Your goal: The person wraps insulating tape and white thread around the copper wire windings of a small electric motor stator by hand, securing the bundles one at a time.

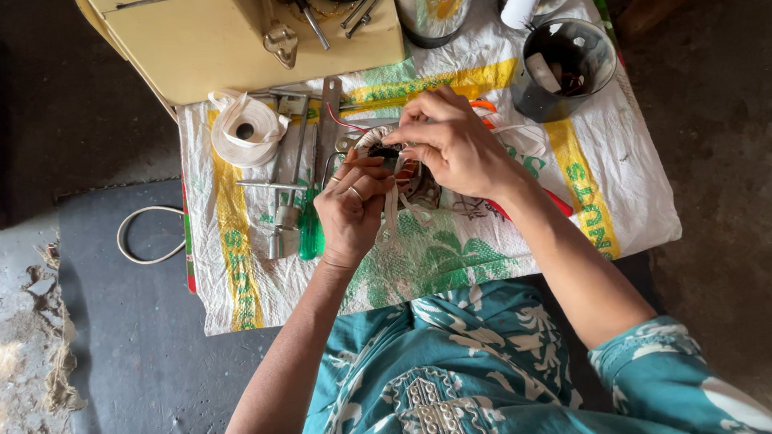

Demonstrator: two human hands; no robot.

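Grey concrete floor (731,122), dark mat (129,360), daylight.

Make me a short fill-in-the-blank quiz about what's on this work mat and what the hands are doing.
1. Both hands, left hand and right hand, hold a small ____ part.
2. The screwdriver by the left hand has a ____ handle.
3. The roll of tape is ____ in colour.

Missing words: metal; green; white
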